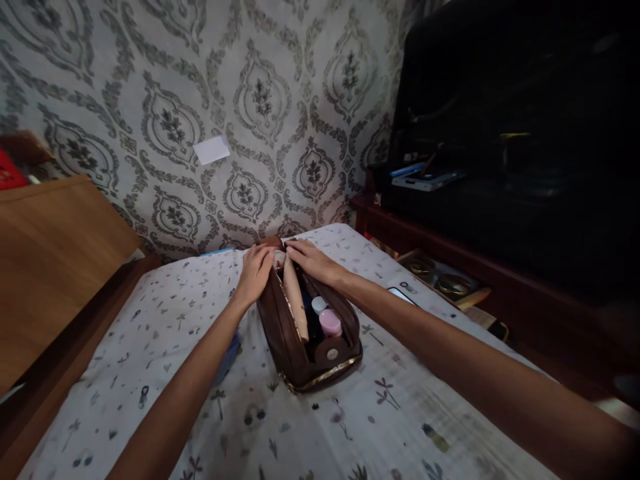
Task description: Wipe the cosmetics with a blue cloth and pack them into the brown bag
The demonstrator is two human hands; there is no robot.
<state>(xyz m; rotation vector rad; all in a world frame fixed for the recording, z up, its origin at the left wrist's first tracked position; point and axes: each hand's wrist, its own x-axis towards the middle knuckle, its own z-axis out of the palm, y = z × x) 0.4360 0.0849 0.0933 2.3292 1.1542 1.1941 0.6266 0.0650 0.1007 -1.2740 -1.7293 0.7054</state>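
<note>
A brown cosmetic bag (280,333) with a gold zipper lies unzipped on the patterned sheet. At its far end, my left hand (256,268) grips the left edge, its fingers curled over the rim. My right hand (316,261) holds the opposite edge of the same end, fingers bent over the side; the thumbs are partly hidden. Between the hands the bag gapes, showing a beige divider (296,297). On the divider's right sit a pink-capped container (330,323) and a pale blue lid (319,305). A round snap (333,354) shows on a flap at the near end.
The bag rests on a bed with a white printed sheet (165,347). A phone (401,295) lies partly behind my right forearm, and blue cloth (227,360) beside my left. Wooden furniture (55,260) borders the left; a television (520,120) and open drawer (440,280) are right.
</note>
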